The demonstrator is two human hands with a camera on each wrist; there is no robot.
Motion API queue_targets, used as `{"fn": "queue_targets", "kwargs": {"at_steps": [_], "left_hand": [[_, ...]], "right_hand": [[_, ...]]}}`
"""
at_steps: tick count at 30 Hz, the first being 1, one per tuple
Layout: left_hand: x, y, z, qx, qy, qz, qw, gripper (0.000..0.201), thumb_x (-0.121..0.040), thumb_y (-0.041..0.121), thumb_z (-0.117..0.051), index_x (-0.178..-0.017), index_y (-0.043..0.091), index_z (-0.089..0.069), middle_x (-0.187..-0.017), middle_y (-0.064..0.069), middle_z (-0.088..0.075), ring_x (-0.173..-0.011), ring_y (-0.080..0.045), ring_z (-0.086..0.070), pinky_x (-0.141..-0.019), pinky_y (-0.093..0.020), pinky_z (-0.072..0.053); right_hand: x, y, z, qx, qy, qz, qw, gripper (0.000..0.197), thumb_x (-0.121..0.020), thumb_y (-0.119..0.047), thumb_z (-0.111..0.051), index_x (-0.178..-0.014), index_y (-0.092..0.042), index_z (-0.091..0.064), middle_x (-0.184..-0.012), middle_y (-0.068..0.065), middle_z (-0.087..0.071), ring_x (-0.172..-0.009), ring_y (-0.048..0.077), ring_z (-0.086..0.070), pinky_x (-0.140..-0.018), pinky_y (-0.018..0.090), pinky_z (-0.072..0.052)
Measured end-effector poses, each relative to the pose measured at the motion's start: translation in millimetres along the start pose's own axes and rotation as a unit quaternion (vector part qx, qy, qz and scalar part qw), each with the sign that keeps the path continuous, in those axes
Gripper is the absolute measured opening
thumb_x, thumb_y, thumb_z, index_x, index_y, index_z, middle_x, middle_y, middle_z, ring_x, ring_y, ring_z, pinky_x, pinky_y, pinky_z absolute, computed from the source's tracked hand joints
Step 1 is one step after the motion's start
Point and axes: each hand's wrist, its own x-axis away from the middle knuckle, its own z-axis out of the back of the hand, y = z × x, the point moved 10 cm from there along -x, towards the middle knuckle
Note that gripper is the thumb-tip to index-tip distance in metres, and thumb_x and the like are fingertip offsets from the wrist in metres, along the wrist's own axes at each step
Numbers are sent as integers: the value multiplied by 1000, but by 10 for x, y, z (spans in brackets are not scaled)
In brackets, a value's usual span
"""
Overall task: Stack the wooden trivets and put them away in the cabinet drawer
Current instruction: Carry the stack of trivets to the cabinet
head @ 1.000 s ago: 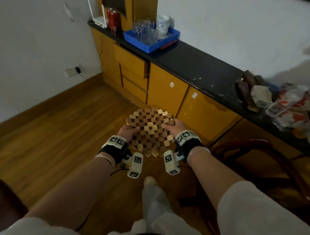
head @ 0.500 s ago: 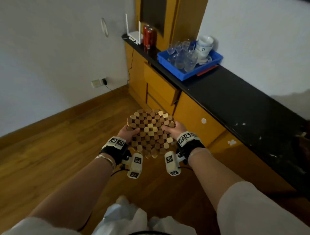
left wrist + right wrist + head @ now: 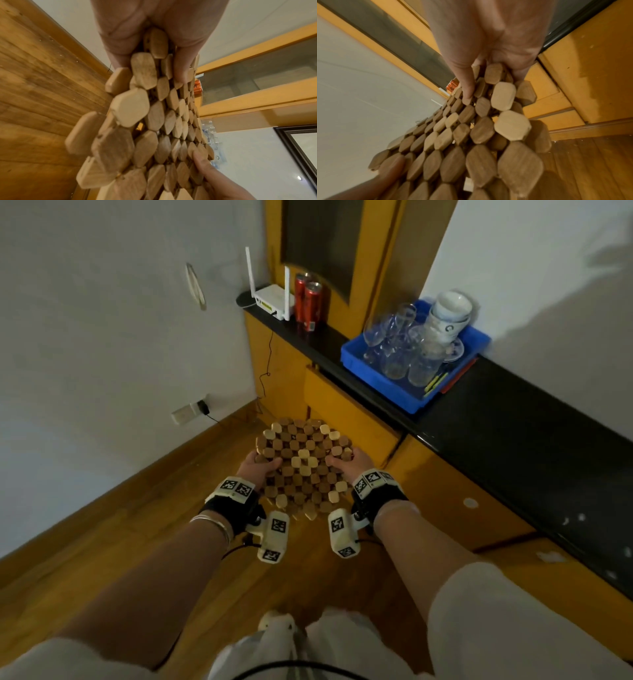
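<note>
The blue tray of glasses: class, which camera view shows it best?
The head view: the blue tray sits whole on the black counter, glasses inside. The left wrist view shows only a blurred sliver of glassware behind the trivets; the right wrist view, nothing.

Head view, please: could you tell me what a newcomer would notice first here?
The trivets, a stack of chequered wooden tiles, sit mid-frame, held at each side by the left hand and right hand. Beyond them, a blue tray of glasses rests on the black counter, with two red cans further back.
</note>
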Motion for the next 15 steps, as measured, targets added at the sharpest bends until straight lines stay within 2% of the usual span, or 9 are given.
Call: {"fn": "queue_targets", "kwargs": {"at_steps": [4, 6, 9, 12, 15], "left_hand": [[-435, 381, -1, 3, -20, 5, 1000, 57, -82, 15, -66, -135, 25, -46, -133, -10, -57, -120, -36, -55, -100, -59, -44], [-669, 540, -54, 6, -35, 9, 999, 57, -84, 13, -65, -136, 24, -45, -135, -12, -55, -123, -36, -53, -100, -58, -44], [-1033, 747, -84, -2, -37, 18, 999, 58, -83, 13, -65, -137, 23, -45, -132, -8, -56, -122, -35, -53, -99, -55, -46], [-1465, 930, -142, -11, -41, 28, 999, 64, -78, 17, -70, -136, 26, -45, -136, -11, -56, -120, -36, -55, -99, -60, -44], [-1877, 1102, -210, -21, -44, 40, 998, 66, -78, 16, -70, -138, 25, -44, -135, -13, -56, -119, -36, -56, -99, -60, -44]], "right_hand": [[-438, -273, -72, -31, 5, -27, 999, 66, -83, -36, -69, -138, -10, -45, -142, 11, -51, -128, 32, -49, -106, 43, -41], [-684, -360, -81, -46, 10, -48, 998, 68, -83, -34, -70, -140, -8, -43, -143, 12, -49, -130, 31, -47, -105, 40, -40], [-1095, -474, -88, -64, 26, -76, 995, 70, -81, -34, -71, -140, -8, -41, -143, 12, -49, -130, 32, -47, -106, 43, -41], [-1502, -617, -98, -79, 23, -91, 992, 72, -82, -33, -71, -141, -9, -39, -143, 12, -48, -131, 32, -47, -106, 42, -40], [-1846, -734, -91, -85, 10, -104, 991, 71, -82, -35, -70, -141, -11, -39, -143, 10, -49, -130, 30, -48, -107, 42, -39]]}}
